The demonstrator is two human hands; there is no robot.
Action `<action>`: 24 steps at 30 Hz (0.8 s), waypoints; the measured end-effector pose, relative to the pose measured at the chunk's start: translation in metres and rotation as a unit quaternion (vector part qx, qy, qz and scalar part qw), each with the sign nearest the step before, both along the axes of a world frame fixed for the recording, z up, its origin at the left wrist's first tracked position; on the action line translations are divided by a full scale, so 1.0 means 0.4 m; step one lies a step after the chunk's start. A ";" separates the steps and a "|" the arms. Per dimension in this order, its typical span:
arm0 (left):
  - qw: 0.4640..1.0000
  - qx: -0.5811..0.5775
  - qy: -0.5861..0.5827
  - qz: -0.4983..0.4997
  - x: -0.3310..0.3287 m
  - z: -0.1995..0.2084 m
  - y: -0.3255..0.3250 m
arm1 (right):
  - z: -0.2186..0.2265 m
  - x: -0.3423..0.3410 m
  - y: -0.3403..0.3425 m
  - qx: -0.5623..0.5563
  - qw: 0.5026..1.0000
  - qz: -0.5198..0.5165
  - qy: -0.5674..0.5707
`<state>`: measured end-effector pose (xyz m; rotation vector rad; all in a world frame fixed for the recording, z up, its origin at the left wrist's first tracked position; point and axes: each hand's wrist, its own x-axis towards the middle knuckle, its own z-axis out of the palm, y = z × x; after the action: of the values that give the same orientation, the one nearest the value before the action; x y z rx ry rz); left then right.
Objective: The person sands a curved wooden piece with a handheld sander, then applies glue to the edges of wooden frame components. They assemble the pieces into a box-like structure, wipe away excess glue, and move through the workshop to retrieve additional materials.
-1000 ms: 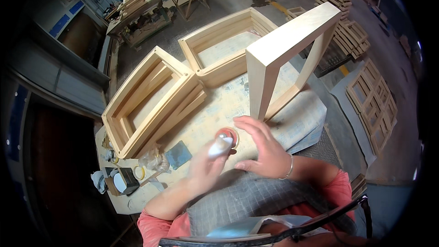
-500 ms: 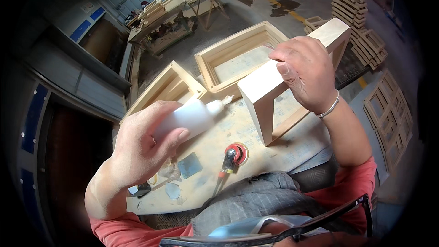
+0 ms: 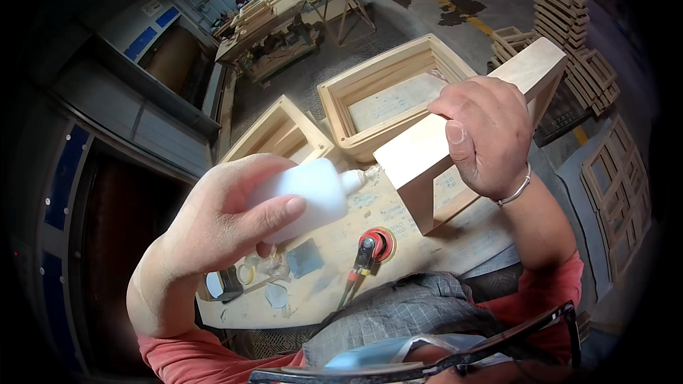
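My left hand (image 3: 220, 220) is wrapped round a white squeeze bottle (image 3: 313, 188), tilted so its nozzle points right. Pale residue coats the nozzle tip, which is close to the near-left corner of a wooden frame (image 3: 416, 153); whether they touch I cannot tell. My right hand (image 3: 491, 131) grips the top rail of that frame, holding it up on edge over the table. Behind it lies a rectangular wooden frame (image 3: 341, 124), and another wooden frame (image 3: 309, 128) sits to the left, partly behind the bottle and my left hand.
On the worktable (image 3: 320, 306) lie a red and black sander (image 3: 373, 245), a blue sandpaper square (image 3: 304, 257) and a roll of tape (image 3: 245, 274). Wooden frames are stacked (image 3: 562, 11) at the far right, and a lattice panel (image 3: 617, 192) leans nearer. A workbench (image 3: 263, 21) stands at the back.
The bottle has moved right and slightly lower, its nozzle now close to the frame's corner. The whole view has shifted a little. My right hand keeps its grip.
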<state>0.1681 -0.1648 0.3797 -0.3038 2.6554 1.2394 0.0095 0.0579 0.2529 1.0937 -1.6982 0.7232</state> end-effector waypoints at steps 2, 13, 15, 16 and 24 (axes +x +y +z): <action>1.000 -0.022 -0.005 -0.001 -0.004 -0.004 -0.001 | 0.001 0.007 0.003 0.002 1.000 0.001 -0.003; 0.998 0.024 -0.022 0.058 -0.026 0.003 0.002 | -0.003 0.010 0.007 0.003 1.000 0.003 -0.021; 0.998 0.017 -0.024 0.059 -0.028 0.003 0.001 | -0.002 0.010 0.008 0.006 1.000 -0.001 -0.018; 0.997 0.026 -0.035 0.057 -0.030 0.008 0.001 | -0.002 0.010 0.010 0.007 1.000 0.002 -0.018; 0.998 -0.014 -0.033 0.051 -0.035 0.014 0.011 | -0.002 0.020 0.013 0.007 1.000 -0.009 -0.012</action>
<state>0.1540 -0.1604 0.3855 -0.4829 2.6325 1.1984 0.0176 0.0632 0.2520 1.0825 -1.7340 0.7174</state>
